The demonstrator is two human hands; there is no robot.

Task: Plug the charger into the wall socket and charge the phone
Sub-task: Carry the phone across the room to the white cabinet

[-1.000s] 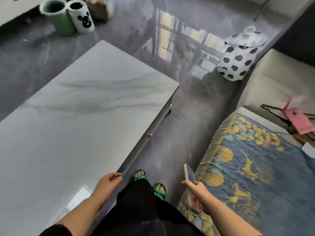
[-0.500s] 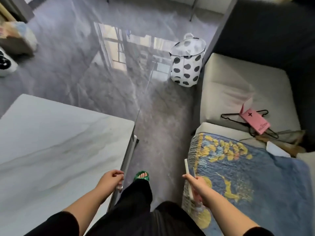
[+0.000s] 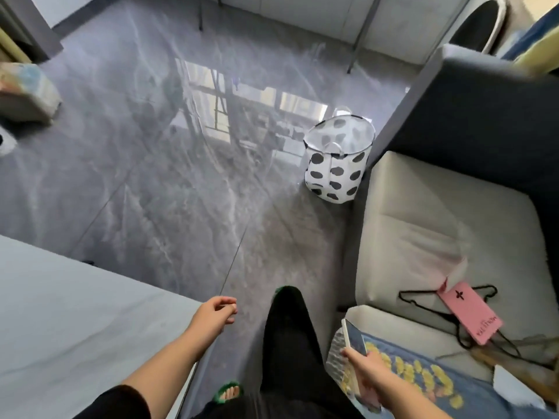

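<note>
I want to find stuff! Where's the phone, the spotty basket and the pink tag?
phone [image 3: 354, 337], head view, on its screen above the fingers.
spotty basket [image 3: 334, 176], head view, on its dotted front wall.
pink tag [image 3: 470, 313], head view, on the middle of the card.

A single head-worn wide-angle camera looks steeply down and forward over the person's own legs, taking in the glossy grey marbled floor [image 3: 169, 182], the pale stone-topped desk [image 3: 75, 322] at left and a cream-cushioned sofa [image 3: 438, 225] at right.

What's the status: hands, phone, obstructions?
Right hand holds phone. Left hand empty, loosely curled. No charger or socket visible. Spotted basket on floor ahead.
</note>
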